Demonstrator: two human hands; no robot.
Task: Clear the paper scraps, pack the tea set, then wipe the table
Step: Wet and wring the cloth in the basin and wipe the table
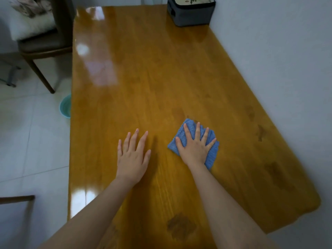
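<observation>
A folded blue cloth (212, 150) lies on the glossy wooden table (143, 78), right of centre toward the near end. My right hand (195, 146) presses flat on top of it with fingers spread, covering most of it. My left hand (133, 155) rests palm down on the bare wood to the left of the cloth, fingers apart, holding nothing. A grey zipped case (191, 12) with a pale patterned lid stands at the far right corner of the table. No paper scraps or loose tea ware show on the tabletop.
A white wall (278, 60) runs along the table's right edge. A dark chair (45, 45) with a white cushion stands at the far left. A teal basin (65, 106) sits on the tiled floor by the left edge. Another chair's edge (17, 198) shows near left.
</observation>
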